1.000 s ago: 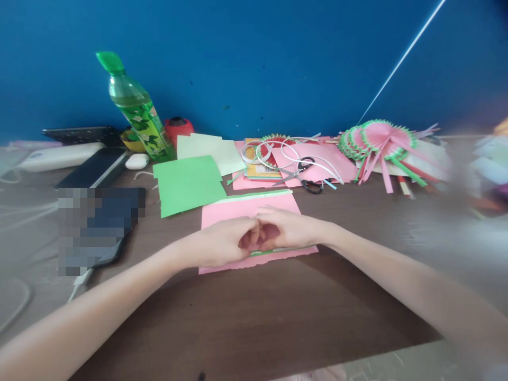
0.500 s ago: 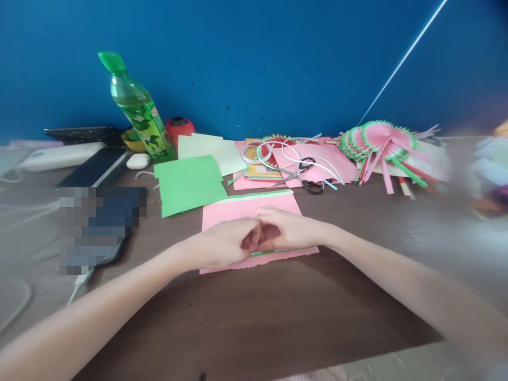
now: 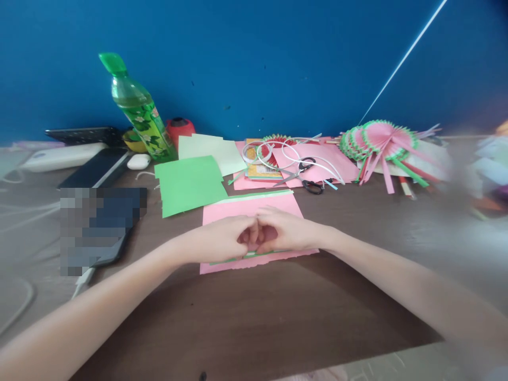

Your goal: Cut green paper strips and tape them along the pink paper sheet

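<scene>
A pink sheet of paper [image 3: 226, 209] lies flat on the desk in front of me, its lower edge uneven. Along its near side runs a narrow green paper strip [image 3: 222, 261] with a pale part showing at its middle. My left hand [image 3: 222, 239] is curled over the sheet, fingertips closed down at the strip. Coming from the other side, my right hand [image 3: 291, 230] is closed the same way, its thumb low near the strip. The fingertips of both hands meet at the sheet's centre and partly hide what they pinch.
Green sheets [image 3: 190, 185] and pale green sheets [image 3: 208, 151] lie behind at left. Scissors [image 3: 305, 174] rest on pink paper beside a white coiled cord [image 3: 278, 153]. Pleated paper rosettes [image 3: 383, 140] are at right; a green bottle [image 3: 137, 108] and a dark device [image 3: 123, 227] are at left.
My left hand has lifted and shifted slightly, so more of the green strip shows below it. The right hand stays almost in place.
</scene>
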Available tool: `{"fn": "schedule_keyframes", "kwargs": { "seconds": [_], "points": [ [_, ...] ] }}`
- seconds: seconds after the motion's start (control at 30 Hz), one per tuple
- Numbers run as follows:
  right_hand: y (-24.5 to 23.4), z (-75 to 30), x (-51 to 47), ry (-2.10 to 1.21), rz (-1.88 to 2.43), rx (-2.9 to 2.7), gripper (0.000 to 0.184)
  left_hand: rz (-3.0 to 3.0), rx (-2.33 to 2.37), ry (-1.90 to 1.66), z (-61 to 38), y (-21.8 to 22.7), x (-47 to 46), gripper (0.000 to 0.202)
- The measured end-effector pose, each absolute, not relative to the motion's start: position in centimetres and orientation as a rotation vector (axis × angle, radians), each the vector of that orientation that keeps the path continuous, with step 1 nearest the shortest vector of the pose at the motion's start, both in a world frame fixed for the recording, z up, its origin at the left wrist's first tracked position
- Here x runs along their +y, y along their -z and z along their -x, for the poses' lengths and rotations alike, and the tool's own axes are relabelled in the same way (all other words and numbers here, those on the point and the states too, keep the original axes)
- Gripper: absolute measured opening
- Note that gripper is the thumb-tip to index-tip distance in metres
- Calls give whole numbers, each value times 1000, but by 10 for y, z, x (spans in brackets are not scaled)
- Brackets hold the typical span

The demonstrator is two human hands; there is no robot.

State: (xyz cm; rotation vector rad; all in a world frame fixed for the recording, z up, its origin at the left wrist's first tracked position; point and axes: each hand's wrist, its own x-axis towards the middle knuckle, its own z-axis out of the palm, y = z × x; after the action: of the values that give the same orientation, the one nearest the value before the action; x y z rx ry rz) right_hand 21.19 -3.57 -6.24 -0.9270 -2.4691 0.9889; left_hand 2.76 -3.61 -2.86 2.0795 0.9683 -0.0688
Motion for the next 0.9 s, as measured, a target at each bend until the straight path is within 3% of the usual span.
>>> {"fn": "schedule_keyframes", "kwargs": {
  "seconds": [0.9],
  "points": [
    [61,-214,-38,-959,920,-2545,12,-2096,1071,217,-23,33,-31,15]
  ]
}}
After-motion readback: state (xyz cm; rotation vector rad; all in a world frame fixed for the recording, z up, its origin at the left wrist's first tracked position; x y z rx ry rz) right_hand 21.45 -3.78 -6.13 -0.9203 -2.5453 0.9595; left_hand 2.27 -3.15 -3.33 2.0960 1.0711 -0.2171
